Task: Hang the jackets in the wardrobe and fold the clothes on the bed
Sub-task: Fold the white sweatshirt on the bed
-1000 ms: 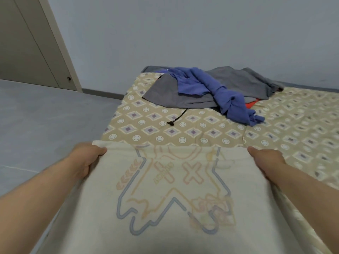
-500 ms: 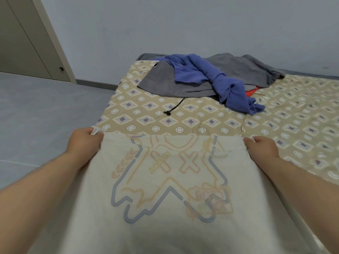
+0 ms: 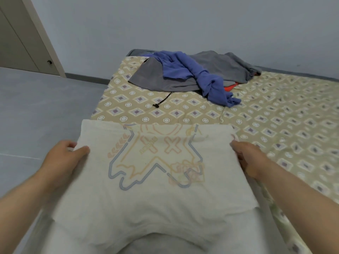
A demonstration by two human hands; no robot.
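Both hands reach forward with the arms stretched out, one on each side of a cream T-shirt [image 3: 156,189]. The left hand [image 3: 62,156] pinches the shirt's left edge, thumb on top and fingers tucked beneath. The right hand [image 3: 245,153] grips the right edge with curled fingers. The shirt lies spread over the near end of the bed [image 3: 275,125], which has a beige patterned cover. Beyond the shirt, well apart from it, a blue garment [image 3: 211,83] is draped across a grey garment [image 3: 216,66], with a bit of orange cloth [image 3: 230,88] showing under them. A black drawstring [image 3: 163,99] trails from that heap towards the shirt. The shirt's pale print shows two X shapes; its small lettering is too faint to read.
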